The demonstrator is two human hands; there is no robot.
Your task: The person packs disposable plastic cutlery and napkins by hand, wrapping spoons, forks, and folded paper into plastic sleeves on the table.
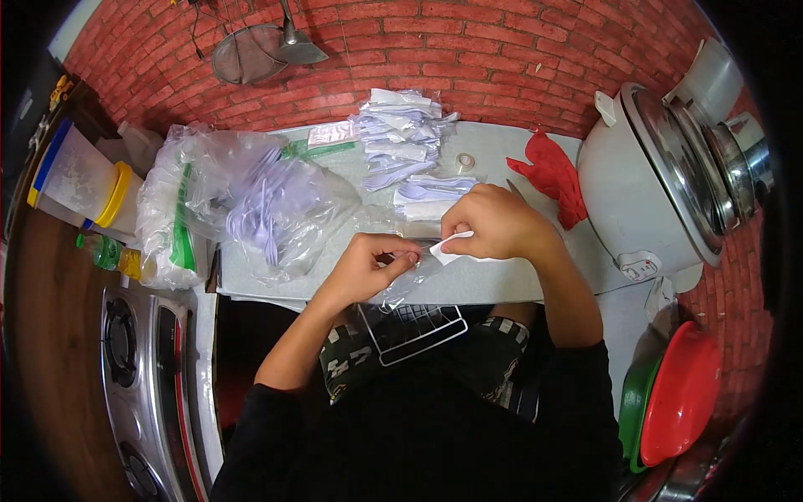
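Over the table's front part, my right hand (500,224) pinches a folded white napkin (452,248). Close to its left, my left hand (374,266) has thumb and forefinger pressed together on a clear plastic sleeve (404,287), which hangs below the fingers. The napkin's tip is beside the sleeve; whether it is inside cannot be made out. Behind the hands lie wrapped packets (427,197), and a taller pile of similar packets (401,134) stands near the wall. An open clear bag (326,197) with light purple plastic cutlery (274,201) lies to the left.
On the table (535,284) are a tape roll (465,161) and a red cloth (549,177). A large pot (627,188) stands right, above red (682,393) and green basins (637,402). At left are a gas stove (146,376) and tubs (84,180). A wire rack (414,330) is below the table edge.
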